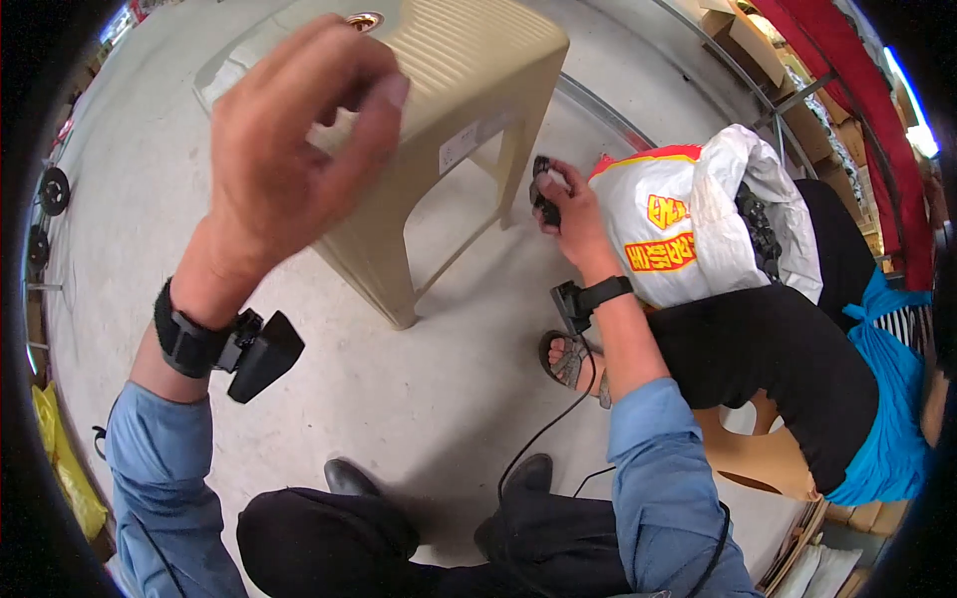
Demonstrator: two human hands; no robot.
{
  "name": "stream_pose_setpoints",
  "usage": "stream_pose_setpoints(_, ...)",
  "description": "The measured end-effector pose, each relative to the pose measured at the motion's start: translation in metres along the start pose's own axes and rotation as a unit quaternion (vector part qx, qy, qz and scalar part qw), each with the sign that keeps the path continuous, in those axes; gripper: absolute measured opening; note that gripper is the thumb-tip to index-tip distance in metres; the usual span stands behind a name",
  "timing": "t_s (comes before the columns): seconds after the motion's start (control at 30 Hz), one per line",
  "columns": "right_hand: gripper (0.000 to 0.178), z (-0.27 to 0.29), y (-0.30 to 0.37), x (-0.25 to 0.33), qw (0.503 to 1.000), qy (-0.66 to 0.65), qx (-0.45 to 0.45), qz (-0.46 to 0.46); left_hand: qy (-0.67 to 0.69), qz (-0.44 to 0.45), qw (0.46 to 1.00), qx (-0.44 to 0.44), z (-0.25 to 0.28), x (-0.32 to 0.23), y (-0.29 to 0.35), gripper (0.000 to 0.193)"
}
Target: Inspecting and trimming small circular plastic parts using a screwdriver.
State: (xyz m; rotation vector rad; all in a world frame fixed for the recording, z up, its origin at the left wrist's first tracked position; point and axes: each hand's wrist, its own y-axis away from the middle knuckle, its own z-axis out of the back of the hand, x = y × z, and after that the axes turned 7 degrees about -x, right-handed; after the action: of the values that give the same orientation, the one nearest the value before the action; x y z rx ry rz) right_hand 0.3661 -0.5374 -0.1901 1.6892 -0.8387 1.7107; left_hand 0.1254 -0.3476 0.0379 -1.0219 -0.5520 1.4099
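My left hand (289, 140) is raised over a beige plastic stool (469, 50), its fingers bent in and the thumb close to the index finger. Whatever it may pinch is hidden. Just beyond its knuckles shows a shiny round metal piece (366, 20), near a clear see-through tray or sheet (221, 75) at the stool's far left. My right hand (573, 214), lower and to the right of the stool, grips a small black part (545, 189) between thumb and fingers. Beside it stands an open white sack (688, 224) with red and yellow print, holding several black pieces (758, 229).
At the right sits another person in black trousers (768, 349), a sandalled foot (566, 361) near my right forearm. Cardboard (743, 453) lies under them. Shelves with boxes (748, 50) line the right. A black cable (538, 434) hangs from my right wrist. Yellow bags (65, 468) lie far left.
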Motion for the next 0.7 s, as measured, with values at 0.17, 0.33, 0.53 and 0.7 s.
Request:
stream_pose_setpoints(0.17,0.043,-0.027,0.065,0.177,0.989,-0.060,0.077,0.110,0.348,0.239,0.900,0.114,0.009,-0.087,0.051,0.031)
stream_pose_setpoints(0.33,0.050,-0.040,0.108,0.217,0.878,0.227,0.193,0.375,0.701,0.606,0.350,0.134,-0.017,-0.089,0.066,0.064)
stream_pose_setpoints(0.53,0.049,-0.074,0.143,0.182,0.866,0.351,0.202,0.295,0.669,0.685,0.282,0.060,-0.030,-0.085,0.104,0.050)
stream_pose_setpoints(0.7,0.032,-0.064,0.112,0.162,0.901,0.248,0.110,0.338,0.670,0.674,0.303,0.070,-0.036,-0.055,0.125,0.037)
